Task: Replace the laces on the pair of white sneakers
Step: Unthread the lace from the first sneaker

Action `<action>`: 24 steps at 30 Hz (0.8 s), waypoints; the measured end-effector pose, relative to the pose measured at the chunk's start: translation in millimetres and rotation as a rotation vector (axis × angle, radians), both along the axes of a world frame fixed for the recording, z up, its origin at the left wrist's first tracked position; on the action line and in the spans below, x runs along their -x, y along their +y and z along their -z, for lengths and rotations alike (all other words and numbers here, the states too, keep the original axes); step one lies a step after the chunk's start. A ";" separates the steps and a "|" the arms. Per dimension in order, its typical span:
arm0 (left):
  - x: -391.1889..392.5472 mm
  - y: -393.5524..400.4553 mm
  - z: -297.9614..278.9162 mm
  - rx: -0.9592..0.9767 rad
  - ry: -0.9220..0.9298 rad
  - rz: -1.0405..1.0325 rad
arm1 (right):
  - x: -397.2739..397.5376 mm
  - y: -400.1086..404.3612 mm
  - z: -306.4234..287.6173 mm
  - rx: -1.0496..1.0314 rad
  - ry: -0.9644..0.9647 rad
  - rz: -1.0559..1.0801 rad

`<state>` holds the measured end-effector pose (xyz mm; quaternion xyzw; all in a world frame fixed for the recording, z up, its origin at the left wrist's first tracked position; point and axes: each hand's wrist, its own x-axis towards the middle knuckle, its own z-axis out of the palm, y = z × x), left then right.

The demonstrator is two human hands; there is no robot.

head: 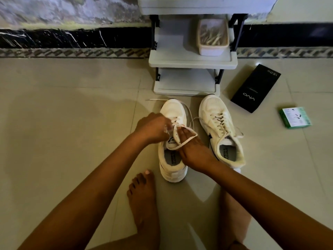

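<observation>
Two hands work the left sneaker [172, 141] on the floor: left hand [153, 127] pinches the lace [182, 142] at the eyelets, right hand [193, 152] holds its loop just beside. Limp, light, probably slippery cord, best gripped near the stiff tip.

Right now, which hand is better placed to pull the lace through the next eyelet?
Left hand: it pinches the lace at the eyelets of the left sneaker. The right hand is lower, over the tongue, with the lace looped over it.
</observation>
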<state>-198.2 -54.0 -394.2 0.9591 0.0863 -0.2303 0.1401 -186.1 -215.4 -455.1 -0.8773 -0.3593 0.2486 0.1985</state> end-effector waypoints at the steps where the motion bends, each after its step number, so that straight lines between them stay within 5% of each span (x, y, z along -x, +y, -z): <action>1: 6.6 -1.3 9.3 -0.030 0.011 0.005 | 0.2 0.3 1.3 -0.008 -0.004 -0.004; 7: 11.2 -11.9 27.1 -0.174 -0.165 -0.027 | -0.6 0.4 4.8 0.018 -0.017 0.000; 13: -5.2 -22.1 -12.7 -0.004 -0.425 -0.063 | 0.3 -0.2 0.7 0.073 -0.020 -0.024; 19: 3.5 -11.9 1.4 -0.188 0.039 0.080 | 0.3 0.7 2.6 0.048 -0.016 -0.009; 24: 11.0 -16.0 25.5 -0.273 -0.118 0.040 | 1.9 2.2 2.3 0.050 -0.034 0.009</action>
